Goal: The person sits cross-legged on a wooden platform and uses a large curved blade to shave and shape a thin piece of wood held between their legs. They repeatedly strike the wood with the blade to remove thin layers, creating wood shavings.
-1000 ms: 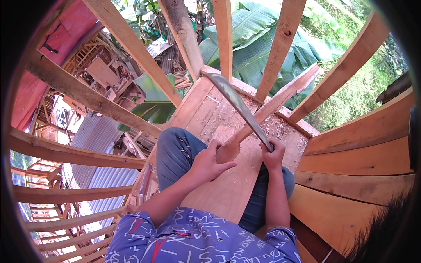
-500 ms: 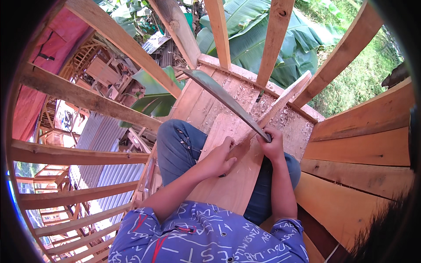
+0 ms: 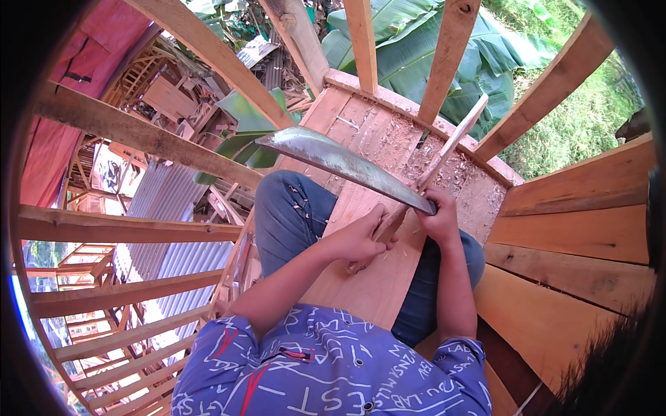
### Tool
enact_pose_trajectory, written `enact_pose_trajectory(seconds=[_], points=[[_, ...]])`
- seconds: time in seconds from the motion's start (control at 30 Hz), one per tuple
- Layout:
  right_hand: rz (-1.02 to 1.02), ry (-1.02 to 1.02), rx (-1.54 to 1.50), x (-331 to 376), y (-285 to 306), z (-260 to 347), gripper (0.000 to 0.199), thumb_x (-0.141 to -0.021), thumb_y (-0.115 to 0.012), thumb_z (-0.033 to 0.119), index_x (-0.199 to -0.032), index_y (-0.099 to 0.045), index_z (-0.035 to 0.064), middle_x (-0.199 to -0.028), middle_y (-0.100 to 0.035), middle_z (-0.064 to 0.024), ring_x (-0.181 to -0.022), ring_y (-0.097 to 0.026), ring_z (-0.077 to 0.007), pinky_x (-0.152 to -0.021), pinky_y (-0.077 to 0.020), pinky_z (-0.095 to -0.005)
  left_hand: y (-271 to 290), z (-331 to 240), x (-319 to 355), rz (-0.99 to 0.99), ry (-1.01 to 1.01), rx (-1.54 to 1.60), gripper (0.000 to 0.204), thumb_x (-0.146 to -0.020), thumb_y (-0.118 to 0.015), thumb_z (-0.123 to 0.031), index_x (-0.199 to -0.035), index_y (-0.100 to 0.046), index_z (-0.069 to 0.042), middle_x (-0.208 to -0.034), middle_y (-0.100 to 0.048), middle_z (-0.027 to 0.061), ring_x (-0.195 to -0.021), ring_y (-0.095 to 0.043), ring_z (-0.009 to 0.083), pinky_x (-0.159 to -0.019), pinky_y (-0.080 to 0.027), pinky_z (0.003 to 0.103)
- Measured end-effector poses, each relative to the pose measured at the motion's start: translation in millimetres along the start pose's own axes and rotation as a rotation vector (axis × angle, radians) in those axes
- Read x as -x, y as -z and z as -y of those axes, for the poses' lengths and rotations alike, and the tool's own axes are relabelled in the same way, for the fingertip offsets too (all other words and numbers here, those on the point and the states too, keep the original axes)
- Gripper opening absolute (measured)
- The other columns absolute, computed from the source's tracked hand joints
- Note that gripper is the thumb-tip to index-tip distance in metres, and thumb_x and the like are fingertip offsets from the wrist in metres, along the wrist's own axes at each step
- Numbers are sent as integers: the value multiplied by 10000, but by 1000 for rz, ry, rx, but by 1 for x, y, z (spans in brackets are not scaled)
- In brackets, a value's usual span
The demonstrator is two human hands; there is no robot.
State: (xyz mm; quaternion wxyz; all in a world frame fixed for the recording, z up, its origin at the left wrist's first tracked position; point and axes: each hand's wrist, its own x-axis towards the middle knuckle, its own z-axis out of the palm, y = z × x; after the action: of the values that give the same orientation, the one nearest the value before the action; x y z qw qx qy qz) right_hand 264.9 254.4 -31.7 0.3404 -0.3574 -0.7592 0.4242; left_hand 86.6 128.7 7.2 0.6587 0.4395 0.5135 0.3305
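Observation:
My right hand (image 3: pixel 441 218) is closed around the dark handle of a machete (image 3: pixel 336 158). Its broad grey blade points away to the left, with the flat side turned partly upward, and crosses above a carved wooden piece (image 3: pixel 452 143). My left hand (image 3: pixel 359 239) grips that piece near its close end. Long and slim, the wood slants from my left hand up to the far right, passing behind the machete near my right hand. Below both lies a wide smooth plank (image 3: pixel 368 284) across my lap. My left fingers are partly hidden by the wood.
Wood shavings (image 3: pixel 392 132) litter the plank floor (image 3: pixel 326 125) ahead. Upright wooden slats (image 3: pixel 447 62) fence the front and left, and a board wall (image 3: pixel 576 222) stands on the right. Beyond the slats are banana leaves (image 3: pixel 402 55) and corrugated metal sheets (image 3: pixel 156 215).
The machete's blade has swung toward me and left, showing more of its flat side. The wooden piece has turned more upright, with my left hand wrapped further around it.

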Motion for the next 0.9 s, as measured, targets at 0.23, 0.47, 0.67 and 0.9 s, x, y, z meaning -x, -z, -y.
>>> enact_pose_trajectory(seconds=[0.23,0.47,0.67,0.9], points=[[-14,-24,21,0,2,-1,132,-661,-684,50,-658,-574,-23,-846,-680,-106,-659,-629,-242,-557,-430,-294,-2,2,0,8,101,184,464,-872,-562,18,-1212,-259,-66,-1054,-572,126,-894,-607,142,-756,-525,289],[-10,-109,10,1,2,0,32,-668,-635,24,-677,-622,-4,-1005,-723,-67,-730,-676,-224,-583,-471,-294,7,-16,28,-138,77,-9,642,-806,-526,22,-1387,-271,-76,-1073,-549,87,-931,-582,143,-837,-496,312],[-114,-113,167,3,1,-3,82,-687,-661,97,-677,-615,29,-707,-659,-126,-637,-651,-293,-552,-468,-349,20,-24,59,-221,40,-133,552,-772,-519,10,-1312,-423,-50,-1007,-552,52,-912,-569,136,-840,-481,305],[-233,-95,163,5,3,-3,160,-724,-682,132,-668,-583,19,-566,-524,-159,-503,-565,-283,-481,-402,-354,44,-21,101,-283,-9,-282,543,-749,-487,74,-1283,-494,-25,-974,-567,43,-900,-561,135,-825,-472,287]])
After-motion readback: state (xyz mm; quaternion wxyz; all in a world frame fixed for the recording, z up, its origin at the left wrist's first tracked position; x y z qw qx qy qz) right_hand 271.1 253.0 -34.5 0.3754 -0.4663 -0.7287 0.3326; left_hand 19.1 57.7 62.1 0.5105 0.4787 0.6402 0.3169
